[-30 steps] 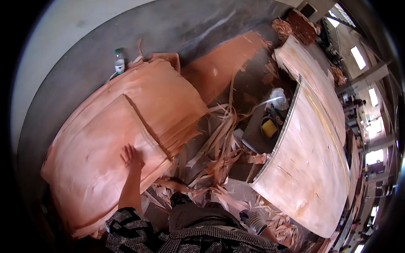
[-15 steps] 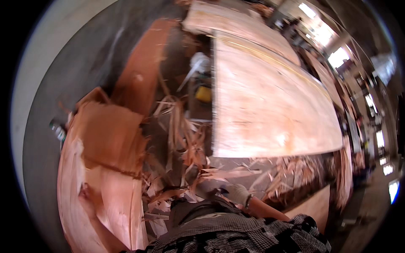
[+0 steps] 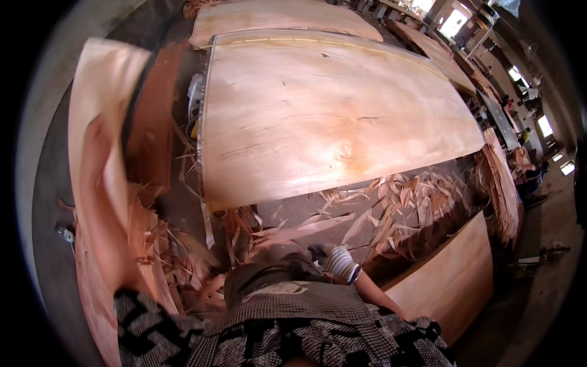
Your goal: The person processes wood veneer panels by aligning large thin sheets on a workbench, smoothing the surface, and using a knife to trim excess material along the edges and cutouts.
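Observation:
At the left, a long pale wood veneer sheet (image 3: 92, 64) stands raised and curved, blurred by motion. My bare left hand (image 3: 99, 131) is closed on its edge, with the fingers partly hidden and smeared. Below it is a stack of reddish veneer (image 3: 143, 229) with ragged ends. My right hand (image 3: 340, 262), in a striped glove, is curled low beside my lap. A small dark object shows at its fingers, too indistinct to name. Ahead, a broad pale veneer panel (image 3: 330, 122) with a few dark cracks lies flat.
Torn veneer strips (image 3: 409, 208) litter the floor past my right hand. A loose veneer board (image 3: 446, 275) leans at the lower right. A reddish veneer strip (image 3: 156, 116) lies at the left, and a small bottle (image 3: 64, 232) stands at the far left. People work in the right background.
My left hand has moved up and forward from the stack, lifting a veneer sheet. The view has turned left-to-right, so the broad panel sits further left. My right hand stays by my lap.

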Motion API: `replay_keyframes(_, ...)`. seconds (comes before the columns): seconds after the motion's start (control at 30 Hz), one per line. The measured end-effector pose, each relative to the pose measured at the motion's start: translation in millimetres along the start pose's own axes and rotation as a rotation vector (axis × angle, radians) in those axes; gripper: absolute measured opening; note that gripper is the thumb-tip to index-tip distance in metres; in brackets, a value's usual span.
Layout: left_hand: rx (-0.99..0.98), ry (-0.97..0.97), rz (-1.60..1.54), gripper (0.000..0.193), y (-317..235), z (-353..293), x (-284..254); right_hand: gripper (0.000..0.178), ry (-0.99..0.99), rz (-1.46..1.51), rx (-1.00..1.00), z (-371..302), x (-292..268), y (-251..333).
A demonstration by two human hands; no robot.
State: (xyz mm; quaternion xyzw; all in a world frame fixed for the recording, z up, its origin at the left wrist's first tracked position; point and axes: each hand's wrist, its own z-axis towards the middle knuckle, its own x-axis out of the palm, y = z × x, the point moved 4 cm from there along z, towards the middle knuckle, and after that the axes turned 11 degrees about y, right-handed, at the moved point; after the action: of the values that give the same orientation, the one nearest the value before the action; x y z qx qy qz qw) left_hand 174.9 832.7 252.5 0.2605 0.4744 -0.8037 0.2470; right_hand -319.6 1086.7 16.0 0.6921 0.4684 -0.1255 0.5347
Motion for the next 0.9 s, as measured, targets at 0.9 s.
replay_keyframes(0.9,0.058,1.160,0.136,0.060,-74.9,134.9,526.0,0.041,-0.492,1.126,-0.039,81.1,-299.4,-100.4)
